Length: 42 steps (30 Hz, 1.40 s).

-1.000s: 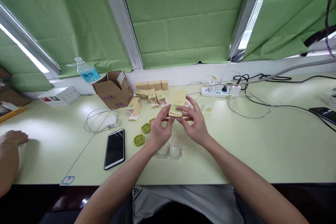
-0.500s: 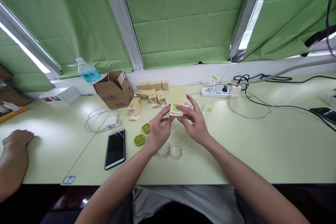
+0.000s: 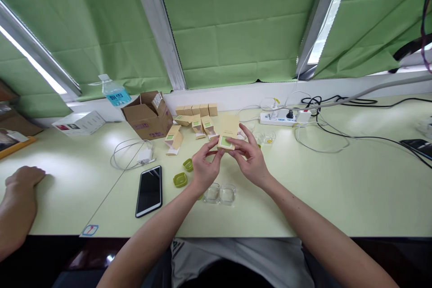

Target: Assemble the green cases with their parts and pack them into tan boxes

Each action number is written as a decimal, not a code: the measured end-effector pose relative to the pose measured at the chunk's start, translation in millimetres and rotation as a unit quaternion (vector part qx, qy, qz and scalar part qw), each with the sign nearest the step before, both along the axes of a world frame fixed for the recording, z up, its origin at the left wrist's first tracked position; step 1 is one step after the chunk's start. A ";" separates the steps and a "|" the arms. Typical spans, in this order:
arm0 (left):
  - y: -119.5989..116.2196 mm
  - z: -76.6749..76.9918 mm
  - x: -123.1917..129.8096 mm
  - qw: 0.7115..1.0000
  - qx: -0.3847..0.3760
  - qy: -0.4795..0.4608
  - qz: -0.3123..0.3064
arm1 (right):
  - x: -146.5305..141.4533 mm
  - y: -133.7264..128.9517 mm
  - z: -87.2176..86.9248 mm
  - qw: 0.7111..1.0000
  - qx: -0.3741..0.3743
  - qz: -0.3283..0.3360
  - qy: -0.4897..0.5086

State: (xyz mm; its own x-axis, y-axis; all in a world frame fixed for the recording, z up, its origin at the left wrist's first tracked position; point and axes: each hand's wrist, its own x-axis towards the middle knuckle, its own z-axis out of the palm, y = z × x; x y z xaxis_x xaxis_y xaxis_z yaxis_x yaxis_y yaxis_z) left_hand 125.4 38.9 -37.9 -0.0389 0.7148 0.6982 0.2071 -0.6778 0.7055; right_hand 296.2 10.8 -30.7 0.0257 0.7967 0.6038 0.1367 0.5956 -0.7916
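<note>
Between my two hands is a small cardboard box (image 3: 225, 142) with a green square on its face, held above the table. My left hand (image 3: 206, 162) grips its left side between thumb and fingers. On the right side, my right hand (image 3: 251, 156) pinches it, thumb below and a fingertip on the green square. A tan flap or card (image 3: 230, 125) shows just behind the box; I cannot tell whether it is attached. Below my hands are two clear plastic containers (image 3: 220, 194). Two green plastic pieces (image 3: 180, 180) lie beside my left hand.
Several opened small boxes (image 3: 197, 126) lie by a larger brown carton (image 3: 147, 116), with a row of closed ones (image 3: 199, 110) behind. A phone (image 3: 149, 191) and white charger (image 3: 145, 156) are left. A power strip (image 3: 277, 119) stands behind. Another person's arm (image 3: 20, 202) rests far left.
The view has shifted very slightly. My right index finger has moved a little on the box's face; both hands keep their hold.
</note>
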 end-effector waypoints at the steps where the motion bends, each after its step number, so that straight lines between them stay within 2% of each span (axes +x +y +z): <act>1: 0.1 -0.3 0.4 1.000 0.002 -0.002 -0.001 | -0.1 0.2 -0.5 1.000 -0.001 0.000 0.001; 6: 0.5 -0.1 0.3 1.000 0.000 -0.009 -0.003 | -0.4 1.3 -2.7 1.000 0.000 -0.007 -0.001; 9: 4.4 2.8 -3.8 0.999 -0.033 -0.008 -0.041 | 0.7 0.6 -0.4 1.000 -0.002 0.003 0.000; 12: 13.9 6.0 -9.4 0.989 -0.096 -0.029 -0.111 | 2.4 -0.6 3.6 1.000 0.000 0.009 -0.018; 15: 24.6 7.6 -14.5 0.959 -0.167 -0.052 -0.224 | 3.7 -0.2 5.7 0.998 0.013 -0.006 -0.055; 18: 30.9 7.8 -18.7 0.938 -0.189 -0.040 -0.288 | 4.4 2.3 3.4 0.997 0.025 -0.007 -0.075; 26: 33.5 4.7 -24.4 0.965 -0.121 0.072 -0.223 | 6.6 10.2 -6.4 0.997 -0.053 0.053 -0.005; 31: 34.1 -1.2 -26.8 0.976 -0.023 0.171 -0.135 | 11.8 9.6 -0.3 0.996 -0.062 0.026 -0.062; 35: 32.5 -3.8 -28.7 0.963 0.063 0.253 -0.071 | 15.3 8.3 5.1 0.992 -0.030 0.012 -0.119; 39: 29.8 -1.5 -28.3 0.942 0.094 0.319 -0.050 | 16.5 7.5 7.7 0.993 -0.019 0.002 -0.114; 42: 29.6 0.4 -28.5 0.936 0.104 0.333 -0.041 | 17.7 8.1 8.8 0.994 -0.003 -0.020 -0.103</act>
